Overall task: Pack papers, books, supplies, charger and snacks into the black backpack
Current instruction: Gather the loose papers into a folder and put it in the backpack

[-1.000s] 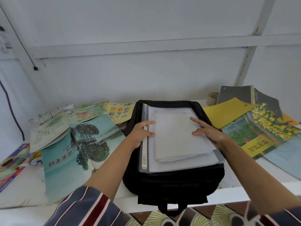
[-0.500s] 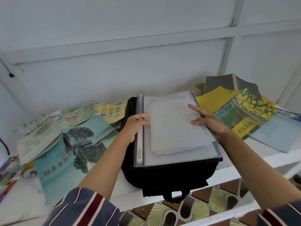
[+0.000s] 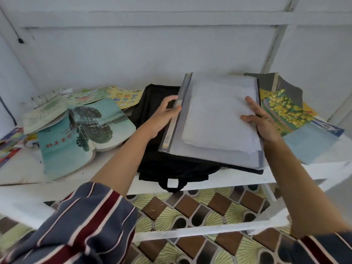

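Backpack (image 3: 152, 149), black, lies flat on the white counter (image 3: 190, 184), handle toward the person. Above it the clear folder (image 3: 213, 153) with loose papers (image 3: 219, 115) is gripped by both hands: left hand (image 3: 163, 115) closed on the spine, right hand (image 3: 264, 124) curled around the far edge (fingers spread on top). Its long axis runs away from the person, tilted rightward. Best kept level, so sheets don't slide.
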Tool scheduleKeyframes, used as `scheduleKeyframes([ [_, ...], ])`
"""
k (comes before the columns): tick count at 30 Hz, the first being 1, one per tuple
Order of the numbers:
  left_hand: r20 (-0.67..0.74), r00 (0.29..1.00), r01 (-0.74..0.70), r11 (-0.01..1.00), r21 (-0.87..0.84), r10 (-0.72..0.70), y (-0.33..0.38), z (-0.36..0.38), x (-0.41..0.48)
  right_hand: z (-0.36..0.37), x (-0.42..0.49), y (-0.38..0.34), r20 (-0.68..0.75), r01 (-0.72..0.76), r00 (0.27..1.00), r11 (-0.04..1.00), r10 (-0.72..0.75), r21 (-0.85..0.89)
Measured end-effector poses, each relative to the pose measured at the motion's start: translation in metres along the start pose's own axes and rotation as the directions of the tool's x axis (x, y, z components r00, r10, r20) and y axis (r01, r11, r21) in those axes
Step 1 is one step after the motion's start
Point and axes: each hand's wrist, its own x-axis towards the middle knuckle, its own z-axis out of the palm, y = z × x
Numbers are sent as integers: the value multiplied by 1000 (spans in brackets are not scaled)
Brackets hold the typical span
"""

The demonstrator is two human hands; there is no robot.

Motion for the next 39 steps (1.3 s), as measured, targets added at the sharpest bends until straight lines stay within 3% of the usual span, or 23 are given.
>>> scheduleKeyframes([
  [3, 199, 974, 79, 987, 137, -106, -11, 5, -21, -35, -6, -13, -96, 50, 994, 999, -49, 11],
  [6, 445, 854, 50, 894, 446, -270, -20, 11, -37, -67, -8, -21, -138, 81, 987, 997, -81, -4],
  [9, 413, 832, 6, 750, 662, -370, -20, 21, -43, -84, -12, -22, -148, 87, 985, 996, -89, -14],
  [11, 386, 854, -30, 708, 706, -349, -18, 25, -44, -92, -16, -18, -132, 86, 987, 996, -87, -13],
  [14, 399, 888, -52, 812, 581, -230, -11, 22, -43, -96, -20, -16, -98, 80, 992, 997, -79, 3],
  [17, 249, 968, -168, 836, 522, 39, -7, 11, -39, -93, -26, -18, -88, 76, 993, 997, -74, 16],
  [18, 155, 972, -234, 797, 556, 177, -8, 8, -37, -91, -27, -19, -94, 81, 992, 996, -79, 22],
  [20, -36, 889, -290, 621, 728, 457, -8, 6, -33, -87, -29, -21, -130, 95, 987, 995, -92, 10],
  [22, -105, 801, -210, 440, 873, 589, -8, 11, -33, -86, -29, -22, -175, 105, 979, 994, -105, -10],
  [23, -70, 798, -193, 365, 911, 598, -11, 13, -32, -86, -28, -22, -179, 119, 977, 993, -119, -9],
  [26, 170, 826, -311, 182, 933, 537, -31, 20, -28, -85, -21, -20, -194, 144, 971, 990, -142, -3],
  [30, 210, 880, -363, 319, 876, 426, -49, 13, -31, -80, -22, -25, -106, 139, 985, 990, -135, 37],
  [33, 372, 887, -446, 299, 844, 274, -49, 6, -35, -88, -18, -16, -64, 112, 992, 994, -110, 21],
  [36, 425, 899, -437, 159, 885, 108, -46, 5, -37, -75, -18, -11, -125, 110, 986, 994, -106, 21],
  [39, 423, 901, -427, 28, 904, 100, -51, 3, -32, -66, -19, -8, -142, 133, 981, 991, -134, -13],
])
